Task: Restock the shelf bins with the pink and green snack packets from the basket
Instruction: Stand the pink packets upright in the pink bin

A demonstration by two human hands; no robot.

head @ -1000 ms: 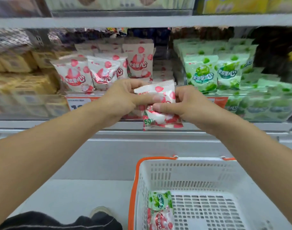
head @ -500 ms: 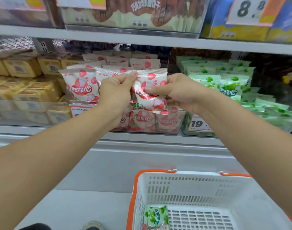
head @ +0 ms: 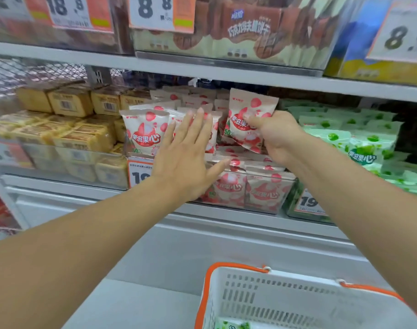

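Observation:
My right hand [head: 275, 136] grips a pink snack packet [head: 250, 112] upright above the right side of the clear pink-packet bin [head: 255, 193]. My left hand [head: 188, 160] is flat with straight, spread fingers, pressing against the upright pink packets [head: 143, 131] in the bin's left half. To the right, the green-packet bin [head: 359, 148] is full of green packets. The white basket with an orange rim [head: 285, 295] stands below at the bottom right, and a green packet [head: 231, 325] shows at its bottom edge.
Yellow-wrapped cakes [head: 67, 129] fill the bin to the left. The shelf above [head: 202, 67] carries brown biscuit packs and price tags, close over the bins. A grey ledge [head: 202, 245] runs below the shelf, with the basket set before it.
Both hands held the pink packet before; my left hand has let go and opened flat against the stacked packets. My right hand carried the packet up and right, over the bin.

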